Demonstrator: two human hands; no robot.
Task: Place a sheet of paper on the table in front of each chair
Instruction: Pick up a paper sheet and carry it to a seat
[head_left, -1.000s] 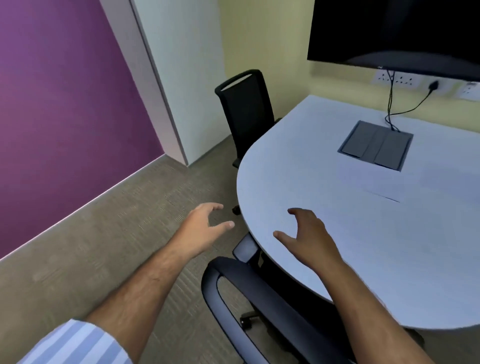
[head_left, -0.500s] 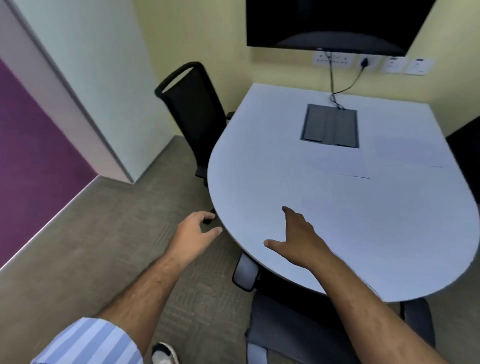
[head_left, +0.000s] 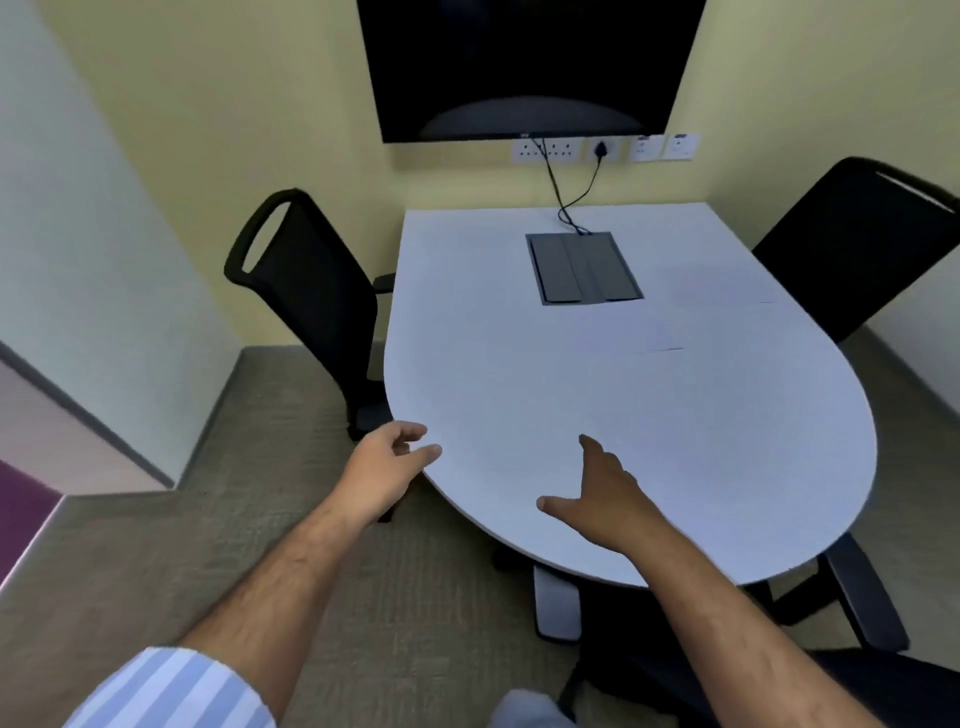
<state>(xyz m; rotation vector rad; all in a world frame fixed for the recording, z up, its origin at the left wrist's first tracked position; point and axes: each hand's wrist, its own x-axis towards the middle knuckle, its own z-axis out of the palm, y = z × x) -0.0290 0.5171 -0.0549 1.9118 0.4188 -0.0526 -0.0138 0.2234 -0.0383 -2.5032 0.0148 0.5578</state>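
From the head view, we see two pale sheets lying flat on the bench (head_left: 519, 395): one sheet of paper (head_left: 631, 335) near the middle, just this side of the grey cable hatch (head_left: 584, 267), and a second sheet (head_left: 727, 286) near the right-hand chair (head_left: 852, 244). Both are almost the bench's colour, marked mostly by faint edges and a thin dark shadow line.

We judge them light, limp and easily creased; we would slide one to lift a corner or edge, then pinch there.

Our left hand (head_left: 384, 470) hovers at the bench rim, fingers loosely curled, empty. Our right hand (head_left: 602, 501) is spread above the near bench, holding nothing.

The left chair (head_left: 311, 280) has no sheet before it that we can make out.
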